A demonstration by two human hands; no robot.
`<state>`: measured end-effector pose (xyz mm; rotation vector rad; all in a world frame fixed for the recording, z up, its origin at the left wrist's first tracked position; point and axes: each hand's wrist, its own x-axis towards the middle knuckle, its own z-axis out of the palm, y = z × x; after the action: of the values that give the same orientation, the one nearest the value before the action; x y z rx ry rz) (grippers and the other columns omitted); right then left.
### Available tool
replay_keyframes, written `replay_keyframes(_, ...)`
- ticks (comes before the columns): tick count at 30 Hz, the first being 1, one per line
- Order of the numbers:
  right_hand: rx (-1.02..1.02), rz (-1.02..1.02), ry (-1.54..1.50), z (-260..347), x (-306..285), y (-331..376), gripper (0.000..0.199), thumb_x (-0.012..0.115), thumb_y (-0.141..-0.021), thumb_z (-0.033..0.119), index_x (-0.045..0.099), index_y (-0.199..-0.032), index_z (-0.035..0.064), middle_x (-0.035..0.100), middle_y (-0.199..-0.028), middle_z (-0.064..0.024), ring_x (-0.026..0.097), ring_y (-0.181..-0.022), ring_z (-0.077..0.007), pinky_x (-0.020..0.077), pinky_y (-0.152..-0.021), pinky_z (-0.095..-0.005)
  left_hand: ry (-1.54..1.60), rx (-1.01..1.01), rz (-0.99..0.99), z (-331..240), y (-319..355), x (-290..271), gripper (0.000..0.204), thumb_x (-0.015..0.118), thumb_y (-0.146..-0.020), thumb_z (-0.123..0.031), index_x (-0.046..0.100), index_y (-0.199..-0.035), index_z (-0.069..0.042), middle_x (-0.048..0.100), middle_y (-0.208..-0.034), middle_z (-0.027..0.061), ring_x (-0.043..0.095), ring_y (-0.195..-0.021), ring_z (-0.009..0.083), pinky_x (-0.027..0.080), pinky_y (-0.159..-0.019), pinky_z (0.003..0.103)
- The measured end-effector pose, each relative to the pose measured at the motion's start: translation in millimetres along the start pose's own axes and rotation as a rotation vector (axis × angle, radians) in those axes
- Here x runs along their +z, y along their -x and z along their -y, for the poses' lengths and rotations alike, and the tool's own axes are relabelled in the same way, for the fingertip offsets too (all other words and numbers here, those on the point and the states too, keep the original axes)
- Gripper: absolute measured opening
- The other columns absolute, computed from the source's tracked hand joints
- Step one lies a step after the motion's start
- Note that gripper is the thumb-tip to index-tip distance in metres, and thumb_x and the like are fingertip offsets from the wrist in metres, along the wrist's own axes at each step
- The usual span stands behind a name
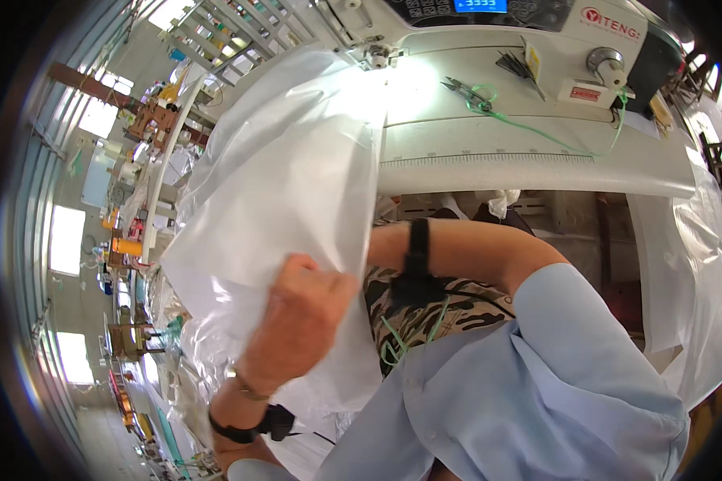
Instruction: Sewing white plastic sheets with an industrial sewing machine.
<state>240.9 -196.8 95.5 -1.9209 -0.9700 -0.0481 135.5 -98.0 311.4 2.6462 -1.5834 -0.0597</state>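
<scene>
A large translucent white plastic sheet [273, 184] drapes from the needle area [379, 58] of a white sewing machine [569, 40] down toward my lap. My left hand [309, 301], fingers curled in and slightly blurred, is closed on the sheet near its right edge. From the right, my right forearm [473, 248] reaches across and passes beneath that edge. The sheet covers my right hand, so its fingers do not show. The machine's lamp lights the upper end of the sheet brightly.
Thread snips [467, 94] tied to a green cord [549, 144] lie on the machine bed, beside dark, thin pointed pieces [517, 66]. A ruler strip [497, 158] runs along its front. More clear plastic [686, 272] hangs at the right. Cluttered workbenches stand at the left.
</scene>
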Motion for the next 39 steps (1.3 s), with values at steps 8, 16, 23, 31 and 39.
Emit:
replay_keyframes(8,-0.123,0.175,0.212,16,-46,73,0.032,0.066,-0.081,0.015,0.064,-0.112,0.0087,0.065,-0.108,-0.0137,0.062,-0.103,-0.0304,0.0519,-0.085,-0.0375,0.022,-0.392,-0.378,-17,41,140,0.007,0.057,-0.082,0.001,0.059,-0.084,-0.005,0.055,-0.066,0.0079,0.057,-0.064,0.0276,0.043,-0.076,0.039)
replay_keyframes(16,-0.301,0.179,0.423,62,-108,53,0.019,0.071,-0.077,0.012,0.057,-0.089,0.0078,0.061,-0.087,-0.0045,0.060,-0.091,-0.0238,0.0463,-0.090,-0.0401,0.440,-0.648,-0.585,-33,35,164,0.006,0.060,-0.089,-0.005,0.063,-0.084,-0.002,0.055,-0.059,0.0075,0.053,-0.057,0.0296,0.043,-0.072,0.038)
replay_keyframes(23,-0.412,0.307,0.295,67,-96,59,0.020,0.072,-0.079,0.012,0.057,-0.091,0.0110,0.060,-0.090,-0.0016,0.057,-0.095,-0.0214,0.0385,-0.100,-0.0438,1.341,-0.937,-0.570,-38,38,167,0.020,0.065,-0.094,-0.016,0.064,-0.082,0.000,0.047,-0.065,-0.0102,0.035,-0.064,-0.0011,0.026,-0.052,0.020)
replay_keyframes(31,-0.425,0.433,0.305,73,-95,63,0.015,0.071,-0.078,0.014,0.061,-0.089,0.0120,0.058,-0.089,-0.0007,0.057,-0.095,-0.0201,0.0385,-0.102,-0.0450,1.656,-0.947,-0.465,-35,42,159,0.018,0.066,-0.093,-0.017,0.066,-0.083,-0.002,0.049,-0.071,-0.0121,0.037,-0.063,-0.0022,0.029,-0.053,0.019)
replay_keyframes(39,-0.562,0.399,0.464,75,-88,66,0.009,0.066,-0.075,0.012,0.057,-0.077,0.0104,0.054,-0.081,-0.0003,0.056,-0.091,-0.0182,0.0437,-0.096,-0.0398,0.696,-0.830,-0.445,-50,45,143,0.023,0.074,-0.083,-0.019,0.068,-0.095,0.000,0.064,-0.073,0.0028,0.055,-0.062,0.0138,0.043,-0.061,0.026)
